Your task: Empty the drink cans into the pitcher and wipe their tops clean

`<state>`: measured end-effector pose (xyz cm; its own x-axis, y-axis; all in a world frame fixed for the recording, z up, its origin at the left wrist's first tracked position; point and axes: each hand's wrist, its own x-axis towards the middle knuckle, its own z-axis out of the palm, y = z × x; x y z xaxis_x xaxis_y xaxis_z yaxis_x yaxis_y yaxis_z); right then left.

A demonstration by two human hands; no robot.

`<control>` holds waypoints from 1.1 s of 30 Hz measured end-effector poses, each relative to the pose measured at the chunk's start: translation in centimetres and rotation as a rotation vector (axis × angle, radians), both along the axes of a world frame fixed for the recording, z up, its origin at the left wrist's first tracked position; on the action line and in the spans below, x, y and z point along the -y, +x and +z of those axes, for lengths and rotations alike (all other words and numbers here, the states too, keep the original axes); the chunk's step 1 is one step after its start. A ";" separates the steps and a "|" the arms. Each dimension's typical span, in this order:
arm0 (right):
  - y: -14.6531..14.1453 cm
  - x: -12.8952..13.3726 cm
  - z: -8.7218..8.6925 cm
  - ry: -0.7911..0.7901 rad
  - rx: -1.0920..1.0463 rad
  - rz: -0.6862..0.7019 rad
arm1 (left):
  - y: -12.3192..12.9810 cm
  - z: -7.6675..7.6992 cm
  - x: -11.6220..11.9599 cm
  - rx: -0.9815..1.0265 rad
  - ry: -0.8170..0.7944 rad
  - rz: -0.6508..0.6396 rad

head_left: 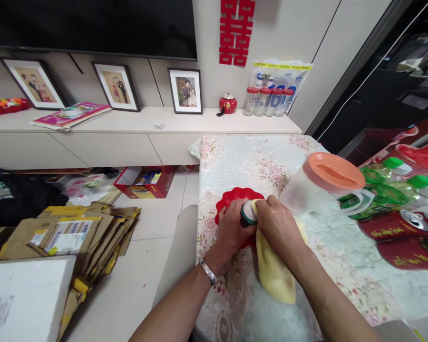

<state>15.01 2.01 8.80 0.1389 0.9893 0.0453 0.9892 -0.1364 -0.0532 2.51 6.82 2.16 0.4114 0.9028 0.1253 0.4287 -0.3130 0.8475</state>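
My left hand (pixel 232 225) is wrapped round a small dark green can (pixel 248 214), tilted with its silver end toward me. In my right hand (pixel 280 225) is a pale yellow cloth (pixel 276 278), its upper edge pressed against the can's silver end and the rest hanging down over the tablecloth. Behind and below both hands, partly covered by them, is a red dish with a scalloped rim (pixel 240 192). What is inside the dish is hidden.
On the flowered tablecloth (pixel 231 156), right of my hands, stand a pitcher with an orange lid (pixel 333 171), green-capped bottles (pixel 392 185) and dark red cans (pixel 410 251). Flattened cardboard (pixel 67 232) and a white box (pixel 24 294) lie left. Several red-lidded jars (pixel 269 102) line the cabinet.
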 end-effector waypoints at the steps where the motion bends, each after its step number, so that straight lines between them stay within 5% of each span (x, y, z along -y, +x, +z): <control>1: 0.0 0.2 0.0 -0.009 -0.007 -0.013 | 0.0 0.0 0.0 -0.002 -0.001 0.004; 6: 1.1 0.9 0.1 -0.003 -0.078 0.006 | -0.1 0.0 0.1 0.009 -0.011 -0.002; 10: 3.7 2.6 -0.5 0.079 -0.562 0.094 | -0.2 0.0 0.0 0.015 -0.002 -0.017; 17: 6.4 6.5 -2.9 0.251 -1.085 -0.482 | -0.2 -0.4 0.2 0.041 0.029 -0.023; 20: 5.9 6.6 -2.9 0.247 -1.428 -0.610 | -0.2 -0.4 0.3 0.043 0.033 -0.026; 25: 5.8 6.1 -3.5 0.259 -1.814 -0.597 | -0.1 -0.6 0.2 0.044 0.052 -0.013; 33: 6.1 6.5 -4.7 0.236 -1.910 -0.542 | 0.0 -1.1 0.1 0.043 0.064 -0.009</control>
<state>21.10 -4.45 4.09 0.3844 0.8331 -0.3977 -0.4908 -0.1805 -0.8524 2.48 6.76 1.10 0.4124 0.8886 0.2009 0.3890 -0.3712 0.8432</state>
